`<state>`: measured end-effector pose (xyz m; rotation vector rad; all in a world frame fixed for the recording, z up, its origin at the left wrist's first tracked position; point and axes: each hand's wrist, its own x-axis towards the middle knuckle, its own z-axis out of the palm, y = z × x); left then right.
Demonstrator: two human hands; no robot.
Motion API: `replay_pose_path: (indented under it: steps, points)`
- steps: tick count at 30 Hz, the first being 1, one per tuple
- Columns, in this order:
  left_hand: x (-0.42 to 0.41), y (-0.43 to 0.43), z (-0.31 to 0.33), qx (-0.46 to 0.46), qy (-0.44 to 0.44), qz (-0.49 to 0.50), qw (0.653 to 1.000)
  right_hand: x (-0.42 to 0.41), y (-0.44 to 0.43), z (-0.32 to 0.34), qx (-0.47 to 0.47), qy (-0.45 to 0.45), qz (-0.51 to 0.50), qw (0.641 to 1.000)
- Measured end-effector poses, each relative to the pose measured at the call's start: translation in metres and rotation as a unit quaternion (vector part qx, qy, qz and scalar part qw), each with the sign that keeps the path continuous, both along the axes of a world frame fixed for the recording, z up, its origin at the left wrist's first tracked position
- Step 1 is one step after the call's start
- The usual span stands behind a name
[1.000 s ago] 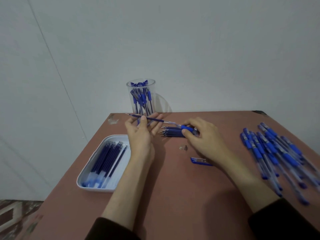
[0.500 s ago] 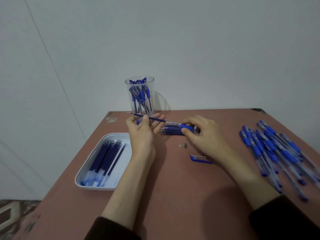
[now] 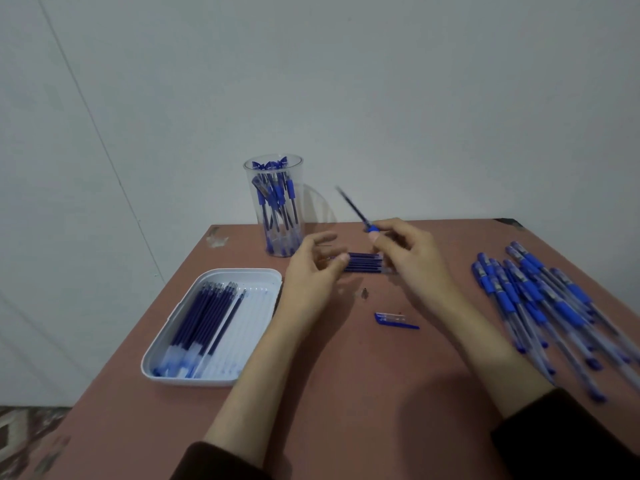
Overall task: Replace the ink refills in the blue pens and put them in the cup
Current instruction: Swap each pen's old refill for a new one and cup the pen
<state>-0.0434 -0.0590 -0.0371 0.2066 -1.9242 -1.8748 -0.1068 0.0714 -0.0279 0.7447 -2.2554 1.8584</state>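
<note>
My right hand (image 3: 412, 258) grips a blue pen (image 3: 371, 229) by its grip section; its dark refill sticks out and points up and to the left, blurred by motion. My left hand (image 3: 311, 271) hovers beside it with relaxed fingers and holds nothing, its thumb close to a small bundle of loose refills (image 3: 363, 264) lying on the table between both hands. A clear cup (image 3: 273, 202) with several blue pens stands at the table's far edge. A pile of several blue pens (image 3: 540, 299) lies on the right.
A white tray (image 3: 173, 375) with several dark refills sits at the left on the brown table (image 3: 346, 393). A blue pen cap (image 3: 394, 320) and a small metal tip piece (image 3: 364, 292) lie in front of my hands. A plain wall stands behind the table.
My left hand let go of the refill it was pinching. My right hand lifted the pen, so the refill swung from lying level to pointing up and left.
</note>
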Motion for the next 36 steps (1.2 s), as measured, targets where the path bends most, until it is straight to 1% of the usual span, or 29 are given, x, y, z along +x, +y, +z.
replay_pose_path:
  steps: [1, 2, 3, 4, 6, 8, 10, 11, 12, 13, 14, 15, 16, 17, 19, 21, 25, 27, 31, 34, 36]
  points:
    - [0.001, -0.001, -0.001, -0.105, -0.024, 0.010, 0.994, 0.000, 0.002, 0.003, -0.037, -0.035, 0.010, 0.999]
    - [0.003, -0.001, -0.003, -0.202, -0.050, 0.011, 0.978, 0.001, 0.004, 0.007, -0.070, -0.068, 0.023, 0.995]
    - [0.005, 0.000, -0.004, -0.282, -0.073, 0.005, 0.957, 0.002, 0.006, 0.010, -0.097, -0.094, 0.034, 0.990]
    - [0.007, 0.001, -0.004, -0.338, -0.089, -0.011, 0.937, 0.003, 0.007, 0.013, -0.117, -0.115, 0.040, 0.986]
    - [0.008, 0.003, -0.005, -0.410, -0.098, -0.037, 0.906, 0.005, 0.009, 0.015, -0.144, -0.144, 0.048, 0.978]
    - [0.007, 0.005, -0.006, -0.457, -0.094, -0.040, 0.884, 0.005, 0.009, 0.015, -0.151, -0.153, 0.050, 0.975]
    - [0.004, 0.004, -0.007, -0.470, -0.085, -0.031, 0.878, 0.004, 0.009, 0.014, -0.142, -0.147, 0.045, 0.978]
    - [0.003, 0.003, -0.008, -0.455, -0.073, -0.019, 0.887, 0.004, 0.008, 0.014, -0.132, -0.137, 0.042, 0.981]
    - [0.002, 0.002, -0.008, -0.412, -0.058, 0.000, 0.909, 0.003, 0.008, 0.012, -0.114, -0.117, 0.034, 0.986]
    - [0.001, 0.002, -0.007, -0.337, -0.041, 0.021, 0.941, 0.002, 0.007, 0.010, -0.084, -0.086, 0.020, 0.992]
    - [0.000, 0.000, -0.005, -0.233, -0.022, 0.035, 0.972, 0.001, 0.006, 0.008, -0.046, -0.048, 0.001, 0.998]
    - [0.000, -0.001, -0.001, -0.120, -0.005, 0.039, 0.992, 0.000, 0.005, 0.004, -0.006, -0.012, -0.017, 1.000]
    - [0.001, -0.002, 0.002, -0.020, 0.010, 0.036, 0.999, 0.001, 0.005, 0.002, 0.030, 0.015, -0.029, 0.999]
    - [0.001, -0.004, 0.004, 0.054, 0.020, 0.030, 0.998, 0.002, 0.004, 0.000, 0.059, 0.034, -0.036, 0.997]
    - [0.002, -0.006, 0.007, 0.138, 0.032, 0.017, 0.990, 0.004, 0.003, -0.002, 0.099, 0.065, -0.037, 0.992]
    - [0.002, -0.007, 0.006, 0.165, 0.036, 0.006, 0.986, 0.006, 0.003, -0.002, 0.124, 0.084, -0.033, 0.988]
    - [0.002, -0.006, 0.005, 0.159, 0.031, -0.003, 0.987, 0.006, 0.002, -0.003, 0.137, 0.096, -0.033, 0.985]
    - [0.002, -0.005, 0.004, 0.146, 0.031, -0.008, 0.989, 0.008, 0.002, -0.003, 0.137, 0.102, -0.029, 0.985]
    - [0.003, -0.003, 0.003, 0.090, 0.022, -0.005, 0.996, 0.010, -0.001, -0.002, 0.137, 0.117, -0.028, 0.983]
    - [0.003, -0.003, 0.005, 0.068, 0.017, -0.013, 0.997, 0.012, -0.003, 0.000, 0.123, 0.097, -0.010, 0.988]
    - [0.002, -0.003, 0.006, 0.069, 0.008, -0.026, 0.997, 0.014, -0.003, 0.003, 0.105, 0.055, 0.012, 0.993]
